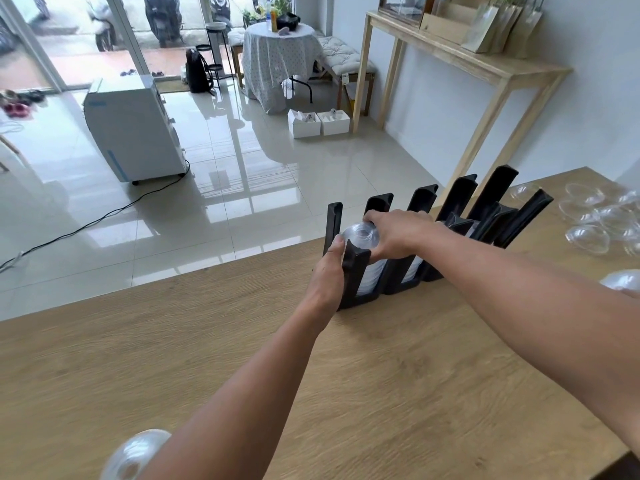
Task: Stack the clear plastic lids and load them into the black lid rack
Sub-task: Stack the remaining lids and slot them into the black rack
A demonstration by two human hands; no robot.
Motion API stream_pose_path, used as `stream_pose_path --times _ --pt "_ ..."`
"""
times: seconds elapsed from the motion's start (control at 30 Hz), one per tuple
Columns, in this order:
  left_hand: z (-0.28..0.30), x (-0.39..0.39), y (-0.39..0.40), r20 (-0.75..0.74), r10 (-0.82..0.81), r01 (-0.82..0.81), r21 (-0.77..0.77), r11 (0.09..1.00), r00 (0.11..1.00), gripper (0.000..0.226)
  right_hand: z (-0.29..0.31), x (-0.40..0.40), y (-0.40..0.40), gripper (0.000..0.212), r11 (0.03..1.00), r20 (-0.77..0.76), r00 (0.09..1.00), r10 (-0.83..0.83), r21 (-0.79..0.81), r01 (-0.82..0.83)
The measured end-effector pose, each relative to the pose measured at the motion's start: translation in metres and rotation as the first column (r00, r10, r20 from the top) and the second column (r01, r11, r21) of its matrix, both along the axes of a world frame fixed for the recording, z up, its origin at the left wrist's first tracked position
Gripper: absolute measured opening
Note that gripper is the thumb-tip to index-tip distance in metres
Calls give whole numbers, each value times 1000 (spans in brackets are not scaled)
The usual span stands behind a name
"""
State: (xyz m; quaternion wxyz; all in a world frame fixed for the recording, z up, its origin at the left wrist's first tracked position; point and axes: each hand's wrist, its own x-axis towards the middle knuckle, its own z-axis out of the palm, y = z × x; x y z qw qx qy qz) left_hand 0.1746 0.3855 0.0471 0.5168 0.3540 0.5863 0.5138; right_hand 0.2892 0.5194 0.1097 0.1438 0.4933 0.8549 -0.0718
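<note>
At the rack's nine-o'clock end, our left hand (329, 268) grips the black lid rack (360, 275), thumb on its front post. At its three o'clock our right hand (391, 233) curls over the stack of clear lids (360, 233) seated in the first slot. They look thin, light, slippery and crushable; we would hold the rims. Loose lids (588, 216) wait at two o'clock.

Wooden table (346, 393): black lid rack (398, 271), loose clear lids (588, 220).
</note>
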Motion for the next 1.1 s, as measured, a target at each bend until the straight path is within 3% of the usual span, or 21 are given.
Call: stream_pose_path --times 0.23,0.43,0.47,0.53,0.57,0.63,0.77,0.83,0.9,1.1 --pt "4 1 2 13 9 -9 -25 1000 1000 53 2 1 -4 97 1000 25 1000 8 13 -8" --pt "15 -15 -20 -48 36 -33 45 998 998 52 12 4 -3 96 995 19 999 26 91 -28" --pt "18 -21 -29 -68 45 -41 52 998 997 55 18 6 -5 95 992 17 999 29 122 -31" --pt "21 -41 -52 -112 96 -87 79 993 989 87 33 13 -11 93 983 -1 1000 20 184 -20" --pt "22 -53 -65 -138 125 -112 96 989 983 100 40 18 -16 89 976 -26 1000 15 217 -9" --pt "19 -81 -94 -175 187 -164 138 977 967 103 53 25 -30 76 958 -127 992 16 284 21" --pt "2 -134 -163 -259 271 -252 104 962 927 77 60 27 -80 50 928 -415 902 122 369 44" --pt "-8 -155 -197 -304 300 -293 67 954 904 66 53 20 -113 45 944 -516 841 160 330 24" --pt "-14 -170 -229 -359 311 -321 31 946 880 71 40 9 -142 44 964 -566 809 161 265 -7" --pt "-27 -196 -314 -482 202 -312 -161 936 853 85 -29 -43 -222 59 979 -556 827 84 -108 -172"
